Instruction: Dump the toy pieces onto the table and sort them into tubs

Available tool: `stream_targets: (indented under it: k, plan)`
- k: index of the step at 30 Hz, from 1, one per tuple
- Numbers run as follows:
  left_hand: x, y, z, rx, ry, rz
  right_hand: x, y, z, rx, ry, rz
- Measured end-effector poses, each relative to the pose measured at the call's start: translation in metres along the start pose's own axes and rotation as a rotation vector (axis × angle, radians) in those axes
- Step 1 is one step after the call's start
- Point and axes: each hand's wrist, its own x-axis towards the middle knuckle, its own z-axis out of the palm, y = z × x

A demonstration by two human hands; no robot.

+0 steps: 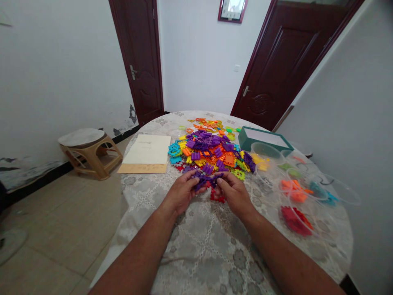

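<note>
Between both hands, just in front of a heap of mixed plastic building pieces, are purple building pieces. My left hand is closed on their left side, thumb on top. On the right side, my right hand pinches them between thumb and fingers. Whether the pieces are joined cannot be made out. Red building pieces lie on the tablecloth partly under my right fingers. Purple, orange, yellow, blue and green pieces make up the heap.
Clear plastic tubs with sorted pieces stand at the right. Behind them is a green box. Papers lie on the left of the round table. A stool stands on the floor at left.
</note>
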Motion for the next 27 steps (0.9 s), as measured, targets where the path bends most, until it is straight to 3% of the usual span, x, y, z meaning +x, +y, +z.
stream_targets:
  k: [6, 11, 18, 20, 23, 25, 27]
  plan:
    - [0.000, 0.001, 0.002, -0.010, -0.018, -0.056, 0.002, 0.002, 0.000, 0.004, -0.008, 0.041]
    - [-0.003, 0.001, 0.009, 0.051, -0.018, -0.039, 0.002, -0.004, -0.001, -0.092, 0.023, -0.027]
    - [-0.010, 0.009, 0.022, 0.116, -0.038, -0.026, 0.002, -0.004, -0.003, 0.159, 0.061, -0.035]
    - [-0.011, 0.010, 0.024, 0.118, -0.022, -0.014, 0.000, -0.003, -0.005, 0.113, 0.153, -0.138]
    - [-0.012, 0.009, 0.029, 0.121, -0.002, -0.006, -0.005, -0.004, -0.008, -0.223, 0.235, -0.452]
    - [-0.013, 0.006, 0.031, 0.117, -0.032, -0.004, -0.008, -0.004, -0.007, -0.522, 0.178, -0.643]
    - [-0.014, 0.001, 0.033, 0.119, -0.069, -0.014, -0.009, -0.002, -0.002, -0.740, 0.107, -0.728]
